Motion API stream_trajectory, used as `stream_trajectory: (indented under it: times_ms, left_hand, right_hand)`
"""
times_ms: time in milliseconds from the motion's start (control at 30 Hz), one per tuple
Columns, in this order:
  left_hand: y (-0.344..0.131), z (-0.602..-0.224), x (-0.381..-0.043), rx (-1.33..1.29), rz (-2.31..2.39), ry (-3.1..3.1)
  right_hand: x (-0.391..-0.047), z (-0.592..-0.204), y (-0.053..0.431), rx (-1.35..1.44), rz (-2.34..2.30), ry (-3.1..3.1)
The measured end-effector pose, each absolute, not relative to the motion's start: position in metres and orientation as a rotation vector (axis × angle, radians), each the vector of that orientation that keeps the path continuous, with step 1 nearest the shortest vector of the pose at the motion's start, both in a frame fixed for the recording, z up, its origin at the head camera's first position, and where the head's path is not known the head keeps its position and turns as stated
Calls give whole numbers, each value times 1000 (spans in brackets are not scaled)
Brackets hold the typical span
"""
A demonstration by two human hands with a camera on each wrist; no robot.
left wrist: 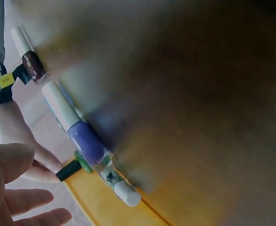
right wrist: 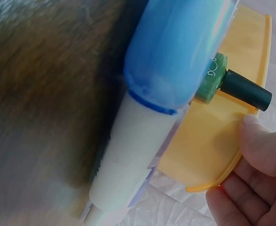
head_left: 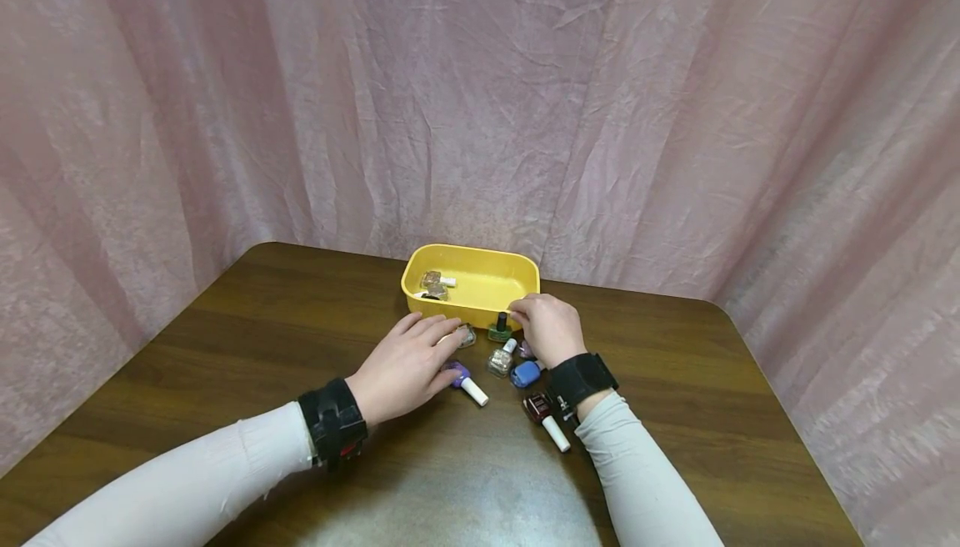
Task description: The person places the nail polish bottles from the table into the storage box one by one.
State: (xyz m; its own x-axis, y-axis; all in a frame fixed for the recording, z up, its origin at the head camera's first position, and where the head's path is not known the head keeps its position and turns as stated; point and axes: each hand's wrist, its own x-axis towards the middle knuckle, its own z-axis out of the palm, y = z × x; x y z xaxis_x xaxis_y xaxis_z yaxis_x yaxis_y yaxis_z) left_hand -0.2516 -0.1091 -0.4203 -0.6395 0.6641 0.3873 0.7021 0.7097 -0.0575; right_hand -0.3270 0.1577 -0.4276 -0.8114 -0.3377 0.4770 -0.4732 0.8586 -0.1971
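My left hand is spread low over the table, its thumb beside a purple nail polish bottle with a white cap. Its fingertips reach over a clear, glittery bottle at the front of the yellow container. With my right hand I grip the container's right front corner, the thumb outside the wall and the fingers over the rim. Close to that thumb stands a green nail polish bottle with a black cap. A blue bottle lies below the right palm.
Inside the container several small bottles lie at the left end. A silver glitter bottle and a dark red one with a white cap lie on the brown table. Pink curtains hang behind.
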Motion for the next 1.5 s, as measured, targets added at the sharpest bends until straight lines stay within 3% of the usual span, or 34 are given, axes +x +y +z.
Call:
stream_trajectory:
  times_ms: [1500]
  left_hand:
    - [-99, -433, -252, -1281, 51, -2594]
  right_hand:
    - [-328, -426, 158, 605, 423, -2615]
